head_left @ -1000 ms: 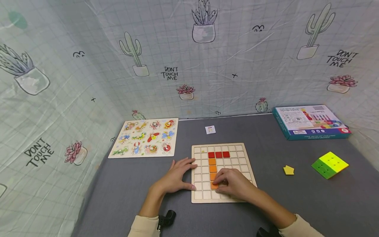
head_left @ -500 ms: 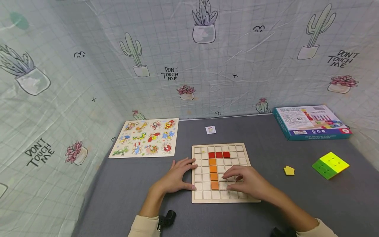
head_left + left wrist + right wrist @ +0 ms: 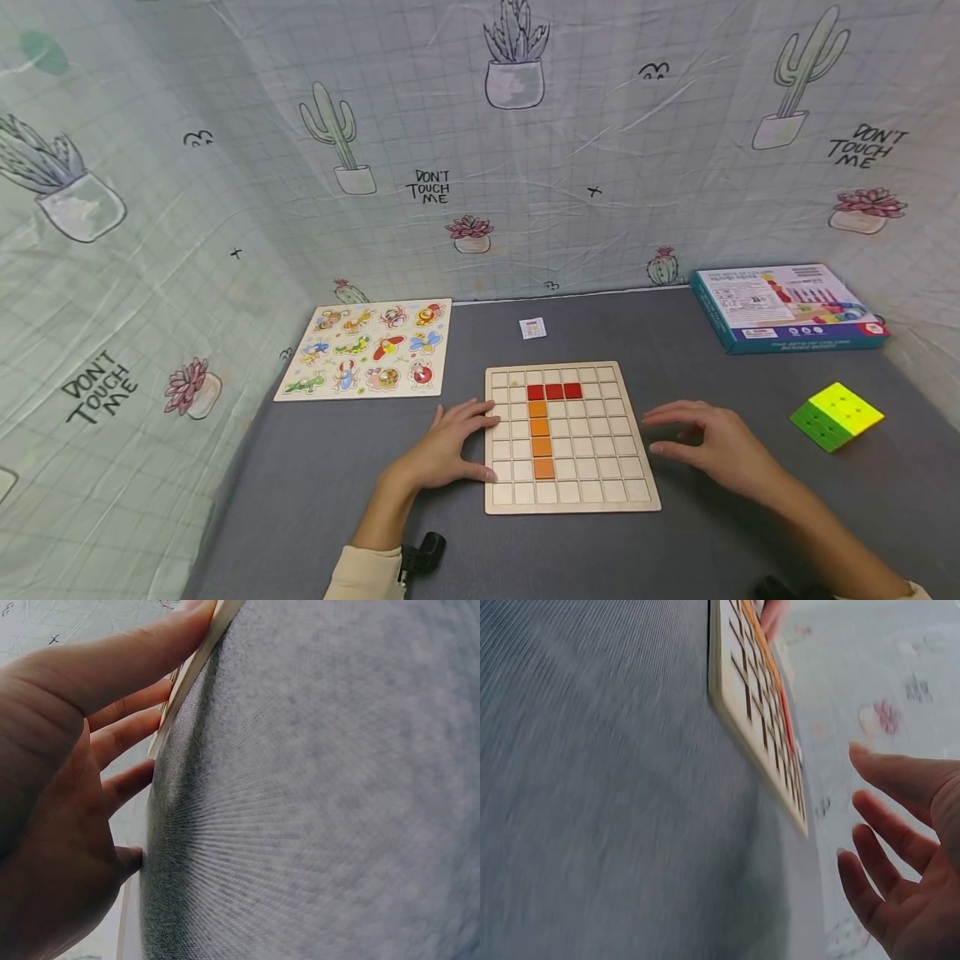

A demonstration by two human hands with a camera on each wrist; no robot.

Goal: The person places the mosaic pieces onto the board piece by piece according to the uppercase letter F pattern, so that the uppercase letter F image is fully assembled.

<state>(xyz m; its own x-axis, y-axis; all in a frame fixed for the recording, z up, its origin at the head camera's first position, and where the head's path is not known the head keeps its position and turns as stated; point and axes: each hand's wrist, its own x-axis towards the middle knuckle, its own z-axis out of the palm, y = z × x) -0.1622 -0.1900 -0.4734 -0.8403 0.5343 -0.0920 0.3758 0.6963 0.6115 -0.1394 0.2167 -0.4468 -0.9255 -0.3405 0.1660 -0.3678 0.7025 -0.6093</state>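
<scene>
"Seeing the left hand (image 3: 448,450) spread wide along the left edge of the pale, roughly square wooden grid board (image 3: 612,448), I wonder why it rests there."

"Probably to steady it. Thumb and fingertips touch the rim well apart from each other, gripping nothing. The board lies flat on the dark grey cloth-covered table (image 3: 570,558), so I suspect a nudge could shift it."

"And the right hand (image 3: 708,437)?"

"Just beyond the board's right edge. Its thumb and gently bent fingers stand apart, and neither the head view nor its wrist view shows anything between them."

"Where are the pieces?"

"On the board. Three square red tiles (image 3: 553,392) form a row near the far edge; four square orange tiles (image 3: 540,427) run in a column below the leftmost red one. Each fills one grid square, which presumably keeps the lines straight."

"Why set the yellow-and-green plastic cube (image 3: 838,417) so far right?"

"Perhaps to leave working room: it sits well apart from the board, past the right hand."
</scene>
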